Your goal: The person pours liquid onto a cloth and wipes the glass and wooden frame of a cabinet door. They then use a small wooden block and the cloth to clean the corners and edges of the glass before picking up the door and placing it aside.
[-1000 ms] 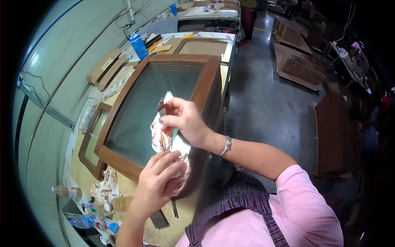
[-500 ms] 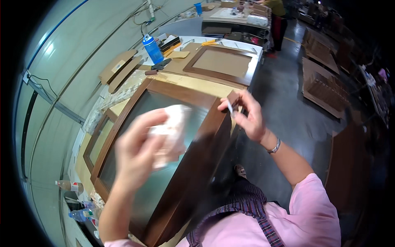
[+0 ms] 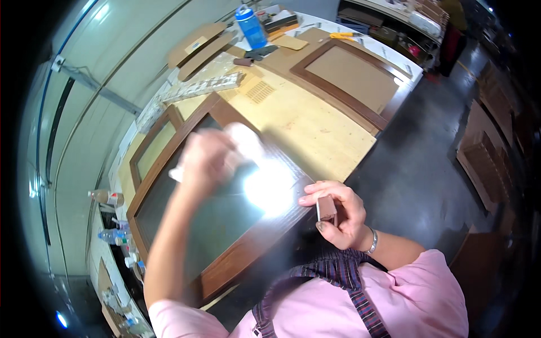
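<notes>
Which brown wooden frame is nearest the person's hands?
The large glass-paned brown wooden frame: the left hand is over it, the right hand at its edge. The small brown wooden frame lies leftward, the tan-centred brown wooden frame farther back.

A glossy brown wooden frame with a greenish glassy pane [image 3: 245,250] lies face up along the near edge of the bench [image 3: 321,124]; a crumpled white cloth [image 3: 245,142] blurs over it, a small brown block [image 3: 326,208] held just beside.
</notes>
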